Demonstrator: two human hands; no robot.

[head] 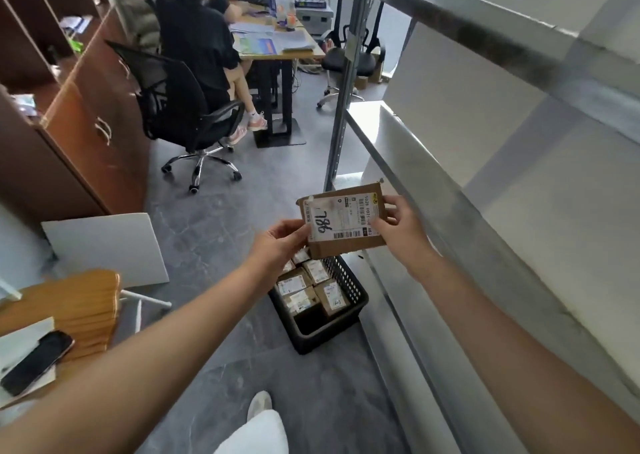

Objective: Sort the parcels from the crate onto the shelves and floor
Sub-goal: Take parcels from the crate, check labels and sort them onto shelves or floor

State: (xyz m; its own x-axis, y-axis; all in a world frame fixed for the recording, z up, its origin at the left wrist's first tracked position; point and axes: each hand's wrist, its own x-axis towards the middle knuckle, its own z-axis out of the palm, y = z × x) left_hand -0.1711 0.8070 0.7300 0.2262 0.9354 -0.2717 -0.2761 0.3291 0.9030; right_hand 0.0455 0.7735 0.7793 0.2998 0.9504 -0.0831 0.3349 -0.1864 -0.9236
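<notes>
cardboard parcel point(343, 221), flat, white label facing up with marker digits on it, is held in the air between both hands, directly above the crate point(348, 277). left hand point(277, 242) pinches the near left edge, thumb on top. right hand point(401, 228) grips the right edge, fingers curled round it. the parcel touches no surface; its right edge sits just beside the front lip of the shelves point(450, 190).

crate: black mesh, standing on the floor point(225, 239), its right wall close against the foot of the shelves. more small boxes point(308, 287) lie in it, packed toward the far end.

shelves: metal-edged, running along the whole right side; a perforated post point(341, 107) stands just beyond the parcel.

clearances: grey floor lies open left of the crate as far as a white board point(107, 249) on the floor. a wooden stool point(76, 301) and a phone point(34, 363) on a white sheet sit at lower left. a person in an office chair point(180, 107) at a bench point(304, 52) is well apart, beyond. a brown cabinet point(93, 124) lines the left wall.
</notes>
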